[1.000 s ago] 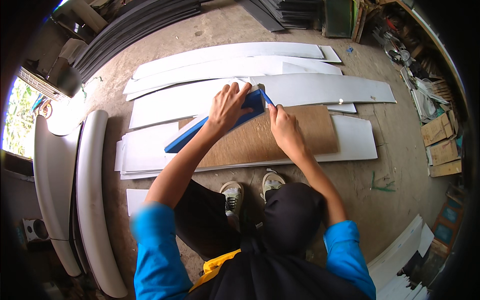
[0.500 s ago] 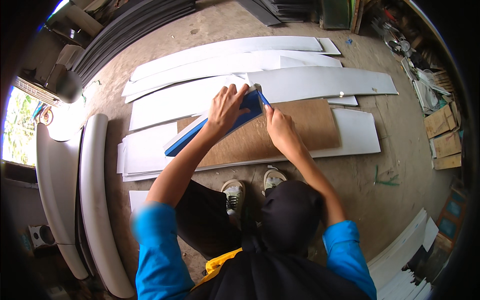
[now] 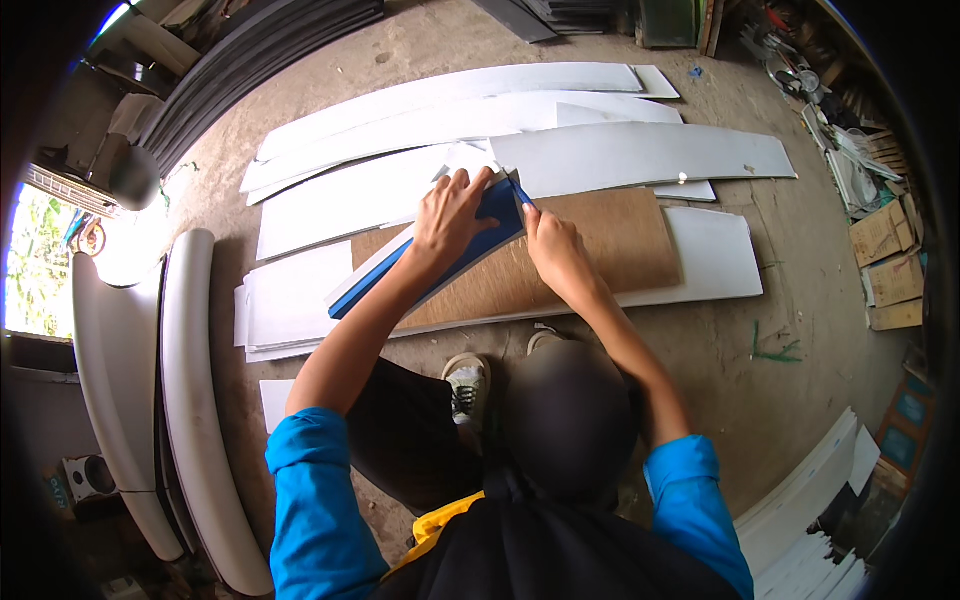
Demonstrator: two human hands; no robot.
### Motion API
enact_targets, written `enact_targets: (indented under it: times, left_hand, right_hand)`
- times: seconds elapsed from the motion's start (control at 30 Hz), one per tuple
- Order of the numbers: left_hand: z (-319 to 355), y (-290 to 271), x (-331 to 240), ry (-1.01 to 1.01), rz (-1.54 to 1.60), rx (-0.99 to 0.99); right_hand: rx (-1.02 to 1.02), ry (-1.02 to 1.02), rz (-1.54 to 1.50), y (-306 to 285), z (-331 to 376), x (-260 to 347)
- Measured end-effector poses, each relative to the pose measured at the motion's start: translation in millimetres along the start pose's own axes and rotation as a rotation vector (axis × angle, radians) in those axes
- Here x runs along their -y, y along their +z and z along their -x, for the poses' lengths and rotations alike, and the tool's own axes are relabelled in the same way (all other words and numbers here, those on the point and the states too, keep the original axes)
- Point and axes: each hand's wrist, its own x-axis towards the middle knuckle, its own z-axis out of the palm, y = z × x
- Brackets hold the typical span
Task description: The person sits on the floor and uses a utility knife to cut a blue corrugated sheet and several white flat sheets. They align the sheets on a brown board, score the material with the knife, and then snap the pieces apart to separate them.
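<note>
My left hand [image 3: 452, 218] is closed over a long blue straight bar [image 3: 505, 205] with a pale edge, its thumb lying on the blue face. The bar lies slantwise over a brown wooden board [image 3: 600, 240] and white sheets. In my right hand [image 3: 552, 240], closed, is a slim blue-handled cutting knife [image 3: 521, 192]. Its tip meets the far end of the bar, near a small pale piece of sheet [image 3: 468, 157]; the exact contact is too small to make out. Beneath the brown board is a white sheet stack [image 3: 715, 255].
More long white sheets [image 3: 640, 155] lie farther off on the concrete floor. White rolls [image 3: 195, 400] stand at the left, dark strips [image 3: 260, 60] at the far left. Cardboard boxes [image 3: 890, 265] line the right side, with cut white strips [image 3: 800, 490] near the lower right.
The knife and my right hand have shifted slightly left along the bar's far end. My left hand stays on the bar. The view has tilted a little.
</note>
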Motion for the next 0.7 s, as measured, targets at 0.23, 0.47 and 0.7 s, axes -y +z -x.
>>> enact_targets:
  times: [0.23,0.47,0.7]
  left_hand:
    - [0.3,1.2,5.9,0.007,-0.013,-0.004]
    - [0.3,2.3,6.0,-0.010,-0.002,-0.010]
    - [-1.8,1.0,-3.7,0.060,-0.056,-0.087]
  right_hand:
    - [0.060,0.069,-0.055,3.7,1.5,-1.1]
    - [0.084,0.066,-0.019,8.1,0.9,-5.9]
    - [0.063,0.046,-0.021,2.0,-6.5,-6.4]
